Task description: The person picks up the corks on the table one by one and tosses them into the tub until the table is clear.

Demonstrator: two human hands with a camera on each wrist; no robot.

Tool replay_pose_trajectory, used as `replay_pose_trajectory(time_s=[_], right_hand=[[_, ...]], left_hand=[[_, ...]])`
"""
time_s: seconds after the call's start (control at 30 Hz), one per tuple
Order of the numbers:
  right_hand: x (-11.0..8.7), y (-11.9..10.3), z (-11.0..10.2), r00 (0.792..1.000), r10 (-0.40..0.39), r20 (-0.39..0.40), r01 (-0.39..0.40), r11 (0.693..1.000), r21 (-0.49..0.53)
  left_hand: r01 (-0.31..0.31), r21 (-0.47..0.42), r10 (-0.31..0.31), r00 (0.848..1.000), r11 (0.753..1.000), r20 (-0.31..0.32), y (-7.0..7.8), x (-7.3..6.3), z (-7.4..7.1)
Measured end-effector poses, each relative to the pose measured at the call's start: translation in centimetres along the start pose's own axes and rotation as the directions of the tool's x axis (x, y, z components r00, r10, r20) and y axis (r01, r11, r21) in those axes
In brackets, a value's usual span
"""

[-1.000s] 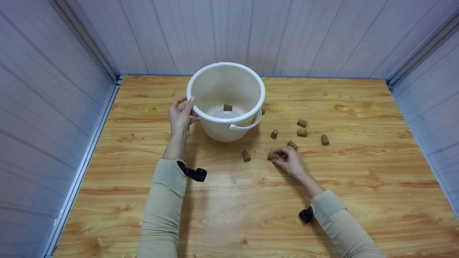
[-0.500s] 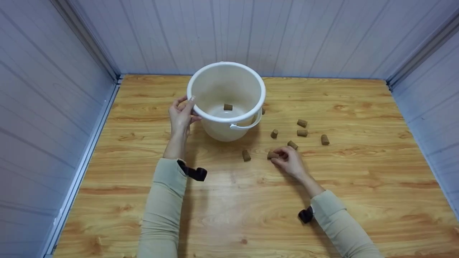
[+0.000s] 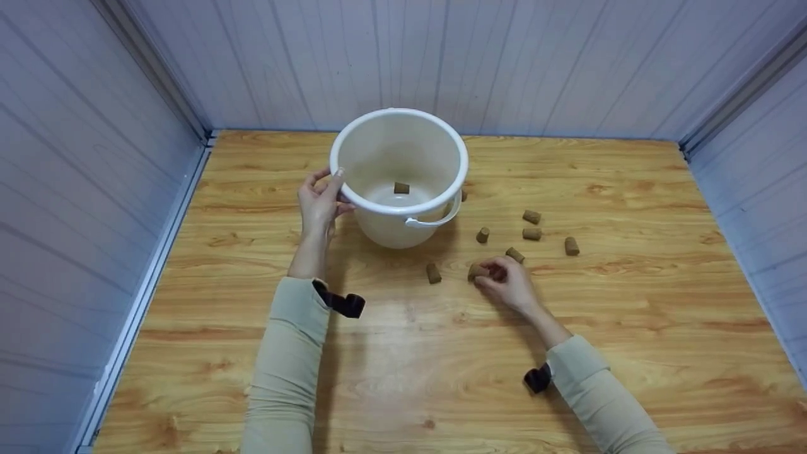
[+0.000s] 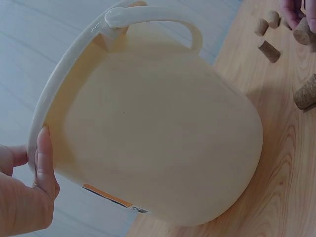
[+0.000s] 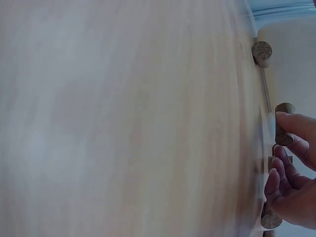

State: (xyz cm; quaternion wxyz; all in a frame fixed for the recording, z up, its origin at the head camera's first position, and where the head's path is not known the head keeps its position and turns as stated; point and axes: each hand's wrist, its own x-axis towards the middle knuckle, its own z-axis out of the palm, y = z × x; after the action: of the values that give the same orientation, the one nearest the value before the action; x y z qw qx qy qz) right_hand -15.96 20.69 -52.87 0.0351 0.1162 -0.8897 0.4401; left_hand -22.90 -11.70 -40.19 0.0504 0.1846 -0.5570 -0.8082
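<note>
A white bucket (image 3: 398, 227) stands on the wooden table, and one cork (image 3: 401, 188) lies on its bottom. My left hand (image 3: 319, 205) grips the bucket's rim at its left side; in the left wrist view the thumb and fingers (image 4: 45, 153) pinch the rim from both sides. To the right and nearer, my right hand (image 3: 507, 284) pinches a cork (image 3: 476, 272) between thumb and fingertips, close over the table. The right wrist view shows that cork (image 5: 285, 124) between the thumb and index finger. Just behind the right hand lies another cork (image 3: 515, 255).
One cork (image 3: 433, 273) lies in front of the bucket. Several more, such as a standing cork (image 3: 482, 235) and a cork (image 3: 571, 246) farther right, are scattered right of it. The bucket's handle (image 3: 438, 221) hangs at its right front. A panelled wall (image 3: 536, 69) borders the table's back.
The cork in my right fingers has tilted and shifted slightly left. My left hand and the bucket have stayed nearly still.
</note>
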Motion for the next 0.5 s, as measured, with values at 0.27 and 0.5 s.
replay_pose_trajectory(time_s=[0.27, 0.5], right_hand=[[0.2, -1.0, -0.6, 0.999, -0.039, -0.016, 0.04, 0.999, 0.01], [0.3, -2.6, -1.4, 0.999, -0.026, -0.02, 0.026, 1.0, 0.01]], left_hand=[[0.004, 0.011, -0.004, 1.0, 1.0, 0.001, 0.0, 0.0, 0.0], [-0.026, 0.009, 0.026, 1.0, 1.0, 0.006, -0.1, 0.0, 0.0]])
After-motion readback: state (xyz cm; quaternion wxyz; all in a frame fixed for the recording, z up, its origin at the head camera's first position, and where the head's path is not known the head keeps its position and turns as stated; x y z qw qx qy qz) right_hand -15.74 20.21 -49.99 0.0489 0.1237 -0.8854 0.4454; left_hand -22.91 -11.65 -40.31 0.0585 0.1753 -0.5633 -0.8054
